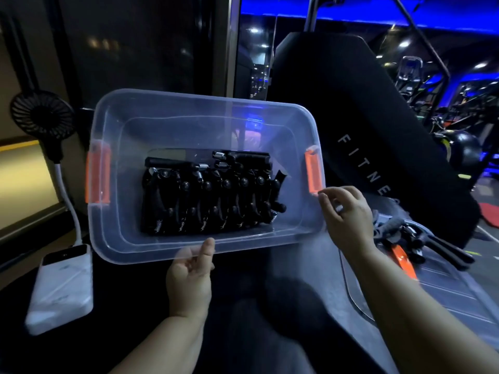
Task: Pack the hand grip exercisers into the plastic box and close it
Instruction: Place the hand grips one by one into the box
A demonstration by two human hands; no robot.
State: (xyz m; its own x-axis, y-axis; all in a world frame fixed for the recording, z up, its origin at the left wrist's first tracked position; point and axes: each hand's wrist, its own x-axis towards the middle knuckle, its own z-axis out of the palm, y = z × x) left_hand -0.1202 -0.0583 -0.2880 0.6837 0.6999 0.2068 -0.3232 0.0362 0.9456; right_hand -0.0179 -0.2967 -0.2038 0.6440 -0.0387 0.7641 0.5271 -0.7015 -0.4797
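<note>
The clear plastic box (167, 98) sits at the centre of view, open, with an orange latch at 9 o'clock (98, 175) and at 3 o'clock (313, 174). Black hand grip exercisers (210, 195) with steel springs lie packed in rows on its floor. The left hand (189, 276) grips the rim at 6 o'clock. The right hand (345, 214), fingers loosely curled and holding nothing, is just beside the 4 o'clock corner. Loose exercisers (405, 236) lie further out at 4 o'clock.

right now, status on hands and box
Left hand pinches plastic box near rim. Right hand at right corner, grip unclear. Exercisers inside, box open. Loose exercisers lie right.
</note>
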